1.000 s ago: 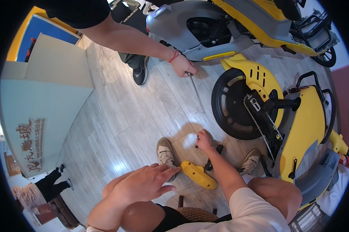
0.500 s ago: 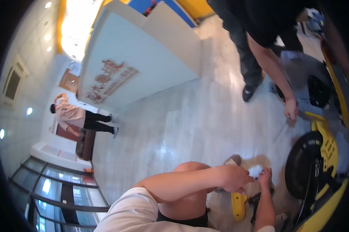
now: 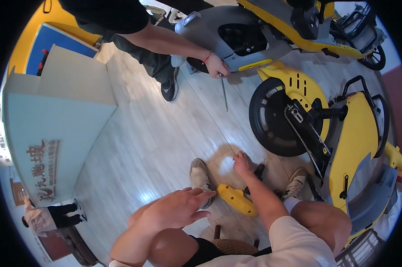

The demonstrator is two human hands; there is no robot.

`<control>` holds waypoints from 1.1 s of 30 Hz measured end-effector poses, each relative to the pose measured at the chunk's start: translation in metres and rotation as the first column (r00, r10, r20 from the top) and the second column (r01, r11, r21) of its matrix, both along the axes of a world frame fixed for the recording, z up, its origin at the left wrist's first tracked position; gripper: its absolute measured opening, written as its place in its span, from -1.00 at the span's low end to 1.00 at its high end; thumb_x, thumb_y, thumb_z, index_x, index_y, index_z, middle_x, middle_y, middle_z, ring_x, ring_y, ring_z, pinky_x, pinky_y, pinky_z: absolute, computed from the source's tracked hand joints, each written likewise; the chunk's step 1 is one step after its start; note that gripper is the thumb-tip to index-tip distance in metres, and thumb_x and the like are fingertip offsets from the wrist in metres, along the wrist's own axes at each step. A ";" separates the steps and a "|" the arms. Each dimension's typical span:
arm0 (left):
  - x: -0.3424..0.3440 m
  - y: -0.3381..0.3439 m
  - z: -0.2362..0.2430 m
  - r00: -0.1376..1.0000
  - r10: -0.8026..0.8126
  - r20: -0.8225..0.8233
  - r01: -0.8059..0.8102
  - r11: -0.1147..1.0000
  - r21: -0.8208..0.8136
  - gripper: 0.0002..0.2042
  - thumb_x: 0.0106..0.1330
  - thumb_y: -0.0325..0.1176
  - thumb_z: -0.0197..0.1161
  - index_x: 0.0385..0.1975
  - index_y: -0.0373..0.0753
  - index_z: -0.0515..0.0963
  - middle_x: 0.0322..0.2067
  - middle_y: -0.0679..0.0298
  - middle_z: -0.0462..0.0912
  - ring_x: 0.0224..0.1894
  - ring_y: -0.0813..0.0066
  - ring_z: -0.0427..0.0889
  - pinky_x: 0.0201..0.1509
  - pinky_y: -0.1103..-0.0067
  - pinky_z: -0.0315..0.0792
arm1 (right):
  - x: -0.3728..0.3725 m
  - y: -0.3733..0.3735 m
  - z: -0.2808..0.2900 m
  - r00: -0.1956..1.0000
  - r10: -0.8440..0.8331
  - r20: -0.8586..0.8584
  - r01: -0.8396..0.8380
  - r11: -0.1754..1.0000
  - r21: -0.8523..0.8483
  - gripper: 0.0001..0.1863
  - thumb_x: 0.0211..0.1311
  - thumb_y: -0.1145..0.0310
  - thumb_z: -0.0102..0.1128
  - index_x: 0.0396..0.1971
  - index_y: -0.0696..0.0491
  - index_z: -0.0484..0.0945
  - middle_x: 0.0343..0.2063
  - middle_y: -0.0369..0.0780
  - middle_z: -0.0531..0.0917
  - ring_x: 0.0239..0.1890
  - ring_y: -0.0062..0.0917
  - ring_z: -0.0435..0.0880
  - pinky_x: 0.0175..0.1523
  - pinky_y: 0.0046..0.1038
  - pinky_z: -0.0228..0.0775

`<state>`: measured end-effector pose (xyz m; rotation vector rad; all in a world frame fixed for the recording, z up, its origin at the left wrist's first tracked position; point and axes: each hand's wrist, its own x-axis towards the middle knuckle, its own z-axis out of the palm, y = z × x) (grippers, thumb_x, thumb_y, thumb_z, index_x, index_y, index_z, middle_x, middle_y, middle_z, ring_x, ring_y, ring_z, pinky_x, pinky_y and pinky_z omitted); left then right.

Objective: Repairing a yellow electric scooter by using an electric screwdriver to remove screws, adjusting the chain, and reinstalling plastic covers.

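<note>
My left hand (image 3: 181,208) hovers over my left knee, fingers stretched and apart, with nothing in it. My right hand (image 3: 241,163) is held out over the floor with its fingers curled together; whatever they may hold is too small to make out. Below and between my hands lies a yellow plastic cover (image 3: 236,200) with holes in it. Beside my right forearm a dark tool (image 3: 259,169) lies on the floor, partly hidden by the arm. Ahead to the right is the black rear wheel (image 3: 272,120) of a yellow and grey scooter (image 3: 350,142).
A co-worker's hand (image 3: 216,65) holds a long screwdriver (image 3: 224,95) beside another grey and yellow scooter (image 3: 201,38). A white counter (image 3: 54,115) stands at the left. Further off, another person (image 3: 49,218) stands near a dark sofa (image 3: 76,244). My shoes (image 3: 200,175) flank the yellow cover.
My view has swung right. My hands, close together before, have come apart: the left drew back toward my knee with its fingers spread, and the right stays out over the floor.
</note>
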<state>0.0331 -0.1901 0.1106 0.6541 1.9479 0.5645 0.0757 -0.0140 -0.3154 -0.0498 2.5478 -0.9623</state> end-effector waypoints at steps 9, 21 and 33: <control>0.017 -0.007 0.004 1.000 -0.019 -0.002 0.019 0.999 -0.045 -0.49 0.34 -0.14 0.06 0.19 -0.33 0.24 -0.10 -0.02 0.51 -0.01 0.02 0.48 0.09 0.30 0.36 | 0.016 -0.015 0.027 0.997 0.072 0.015 -0.073 0.996 0.055 -0.71 -0.06 0.41 0.27 -0.25 0.05 0.55 -0.10 -0.12 0.43 0.04 -0.21 0.40 0.15 -0.23 0.25; 0.035 -0.011 0.013 0.998 -0.025 -0.058 0.022 0.998 -0.052 -0.48 0.31 -0.11 0.08 0.21 -0.22 0.27 -0.07 -0.03 0.52 -0.01 -0.03 0.47 0.09 0.34 0.35 | 0.038 -0.007 0.051 0.949 -0.031 -0.313 0.024 0.999 -0.025 -0.76 -0.08 0.48 0.18 -0.31 0.09 0.54 -0.21 -0.13 0.50 -0.06 -0.20 0.46 0.06 -0.22 0.30; 0.069 -0.008 -0.024 0.974 -0.085 -0.212 0.061 0.991 -0.115 -0.43 0.26 0.00 0.11 0.20 -0.19 0.30 -0.03 -0.02 0.55 0.01 0.04 0.52 0.11 0.33 0.38 | 0.056 0.014 0.244 0.567 0.759 0.321 -0.823 0.506 0.256 -0.75 -0.05 0.29 0.22 -0.32 0.03 0.60 -0.33 -0.10 0.65 -0.25 -0.18 0.63 -0.13 -0.18 0.47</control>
